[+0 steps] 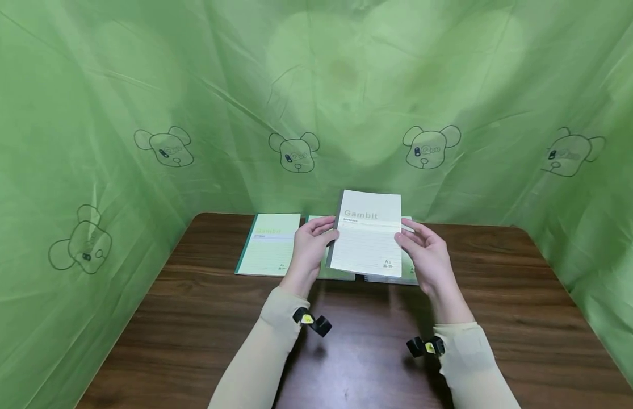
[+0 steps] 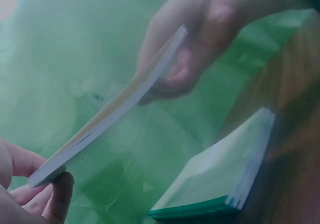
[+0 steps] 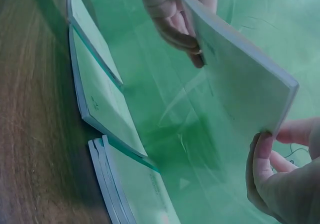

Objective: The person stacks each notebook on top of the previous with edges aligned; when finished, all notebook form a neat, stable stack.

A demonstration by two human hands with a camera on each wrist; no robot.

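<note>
Between both hands a white notebook (image 1: 369,244) with a grey spine and "Gambit" on its cover is held above the table, tilted toward the head camera. The left hand (image 1: 312,245) pinches its spine side, thumb on the cover. On the opposite edge the right hand (image 1: 430,254) grips it, thumb also in front. Both wrist views show the notebook (image 2: 110,106) nearly edge-on, fingers behind it. Under and behind it lie a green notebook (image 1: 336,275), partly hidden, and a stack of green notebooks (image 3: 137,184). Farther left is another green notebook (image 1: 269,253).
A dark brown wooden table (image 1: 347,352) carries the notebooks in a row near its far edge. Green cloth (image 1: 357,102) printed with bear heads hangs behind and along both sides. Black wrist cameras (image 1: 313,322) sit on the sleeves.
</note>
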